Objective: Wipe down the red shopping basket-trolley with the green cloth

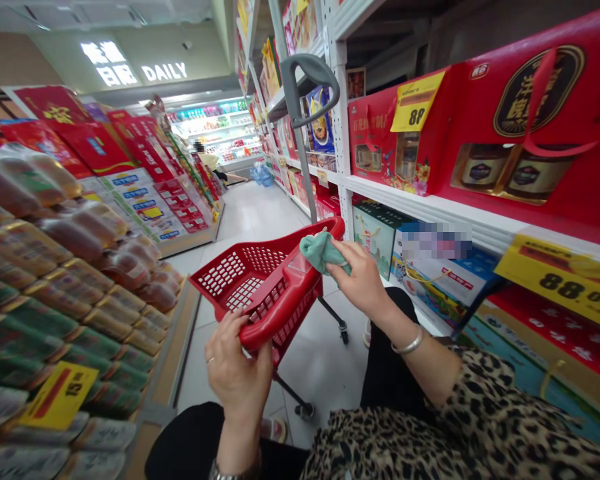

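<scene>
A red plastic shopping basket (260, 280) on wheels stands tilted in the aisle in front of me, with a grey pull handle (307, 80) rising behind it. My left hand (237, 373) is closed around the basket's near rim. My right hand (363, 280) is closed on a teal cloth (320, 250), pressed against the basket's right rim. A silver bangle sits on my right wrist, and a leopard-print sleeve covers that arm.
White shelves on the right hold red gift boxes (525, 120) and yellow price tags (565, 287). On the left, a low display (70, 267) carries packaged goods with a yellow tag. The tiled aisle (260, 207) runs ahead; a person crouches far down it.
</scene>
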Demonstrator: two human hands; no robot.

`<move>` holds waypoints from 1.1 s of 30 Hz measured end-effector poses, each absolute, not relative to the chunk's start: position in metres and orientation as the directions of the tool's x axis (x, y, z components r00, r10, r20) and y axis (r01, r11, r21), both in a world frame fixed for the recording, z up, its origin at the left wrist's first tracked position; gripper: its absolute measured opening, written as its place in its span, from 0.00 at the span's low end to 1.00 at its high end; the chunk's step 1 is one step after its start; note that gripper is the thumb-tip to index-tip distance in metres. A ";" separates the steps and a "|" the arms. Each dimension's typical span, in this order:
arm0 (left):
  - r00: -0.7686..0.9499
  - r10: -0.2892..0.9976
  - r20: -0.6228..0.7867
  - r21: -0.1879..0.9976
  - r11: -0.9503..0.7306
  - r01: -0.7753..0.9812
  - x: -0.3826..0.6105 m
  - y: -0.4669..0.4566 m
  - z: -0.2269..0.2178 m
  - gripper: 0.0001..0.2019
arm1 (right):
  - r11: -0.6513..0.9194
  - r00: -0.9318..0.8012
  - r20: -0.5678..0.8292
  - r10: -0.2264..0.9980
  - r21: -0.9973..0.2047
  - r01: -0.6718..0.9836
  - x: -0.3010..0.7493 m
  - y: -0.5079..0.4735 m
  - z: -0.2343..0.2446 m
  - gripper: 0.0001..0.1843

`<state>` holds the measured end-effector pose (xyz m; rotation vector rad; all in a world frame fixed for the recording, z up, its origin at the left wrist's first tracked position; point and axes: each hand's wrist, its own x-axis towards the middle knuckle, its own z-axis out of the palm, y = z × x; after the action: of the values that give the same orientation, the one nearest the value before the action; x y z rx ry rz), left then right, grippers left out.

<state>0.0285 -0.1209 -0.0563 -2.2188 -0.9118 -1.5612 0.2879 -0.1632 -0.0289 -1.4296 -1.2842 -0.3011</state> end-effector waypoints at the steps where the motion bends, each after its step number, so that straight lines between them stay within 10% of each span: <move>1: 0.213 0.339 0.916 0.132 -0.759 0.638 0.030 -0.123 -0.056 0.21 | 0.236 0.347 0.777 0.524 -0.524 0.818 0.283 -0.168 -0.025 0.24; 18: 0.123 0.282 0.951 0.133 -0.738 0.661 0.031 -0.123 -0.070 0.27 | 0.493 -0.235 0.795 0.559 -0.091 0.865 0.186 -0.220 0.000 0.20; 33: 0.143 0.425 0.894 0.257 -0.747 0.614 0.021 -0.106 -0.089 0.41 | 0.446 -0.136 0.743 0.655 -0.235 0.864 0.252 -0.205 0.012 0.20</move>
<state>0.0210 -0.1060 -0.0889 -2.2407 -1.0309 -1.6572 0.2517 -0.2048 0.0121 -1.2845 -1.8681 -0.3172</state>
